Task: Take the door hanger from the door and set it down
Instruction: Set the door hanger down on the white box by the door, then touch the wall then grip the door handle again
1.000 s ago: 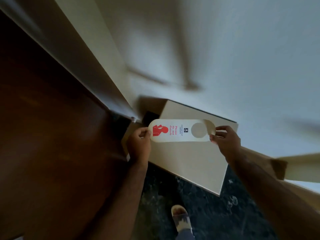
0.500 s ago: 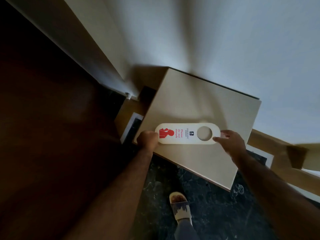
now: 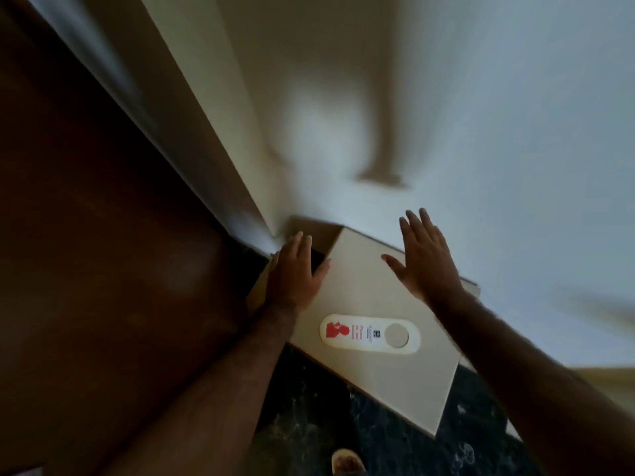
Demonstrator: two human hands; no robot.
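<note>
The white door hanger [image 3: 369, 334], with a red figure, red lettering and a round hole at its right end, lies flat on the beige table top [image 3: 409, 379]. Nothing touches it. My left hand [image 3: 295, 273] hovers above and to the left of it, over the table's far left corner, fingers spread. My right hand [image 3: 424, 259] is raised beyond the hanger's right end, palm down and fingers apart. Both hands hold nothing.
The dark brown wooden door [image 3: 86, 269] fills the left side, with a pale door frame [image 3: 192, 108] beside it. A white wall [image 3: 481, 115] rises behind the table. Dark marbled floor [image 3: 371, 427] lies below, where a sandalled foot [image 3: 347, 463] shows at the bottom edge.
Both hands held the hanger's ends and lowered it onto the table top. They have let go and lifted away toward the wall, leaving it lying flat.
</note>
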